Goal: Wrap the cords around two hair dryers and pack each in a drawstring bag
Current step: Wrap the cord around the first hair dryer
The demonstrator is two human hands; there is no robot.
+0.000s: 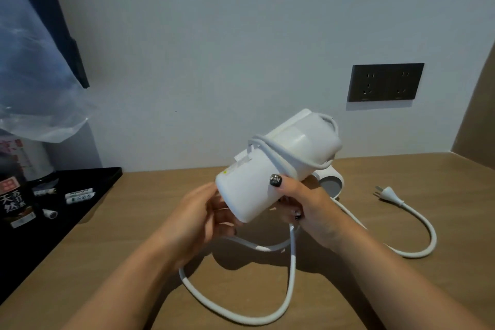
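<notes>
Nearest you, a loose loop of white cord (267,316) lies on the wooden table (107,262), running up under your hands to the dryer (273,166) you hold above the table's middle.

Your left hand (198,220) cups the dryer's near, flat end from the left, fingers curled under it. Your right hand (302,203) grips the body from the right, thumb (dark polished nail) pressed on top and the other fingers wrapped beneath. The dryer is tilted, its near end low and its far end up and to the right. A couple of turns of cord already cross its middle and loop over the far end; the rest hangs down to the table.

Just behind your right hand, a second dryer (330,182) rests on the table, mostly hidden, only a round white end showing. Its cord (417,246) curves out to the right and back, ending in a plug (387,194) lying flat, well apart from your hands.

At the left, a black tray (88,211) holds small white sachets (80,195), a dark bottle (16,203) and a kettle (29,158) under clear plastic wrap (34,88).

On the far wall, to the right, sits a dark double socket (385,82).
</notes>
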